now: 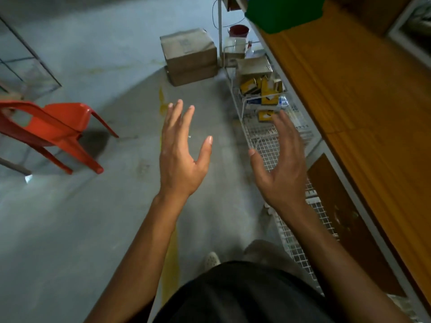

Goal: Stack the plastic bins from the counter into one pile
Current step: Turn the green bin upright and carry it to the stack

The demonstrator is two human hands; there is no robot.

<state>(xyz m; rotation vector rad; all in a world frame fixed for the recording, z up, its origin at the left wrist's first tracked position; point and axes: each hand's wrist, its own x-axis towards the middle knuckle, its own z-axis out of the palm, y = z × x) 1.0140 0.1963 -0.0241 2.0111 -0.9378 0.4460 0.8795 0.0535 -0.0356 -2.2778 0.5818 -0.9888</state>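
Two hands are hovering empty over the floor (81, 229): left hand (180, 159) and right hand (281, 166), fingers spread, palms facing each other. One green bin (283, 14) is sitting on the wooden worktop (363, 94) at far right, cropped by the frame edge; its contents and long axis cannot be told. Yellow cartons (263, 88) are filling a wire shelf (268, 145) beneath.
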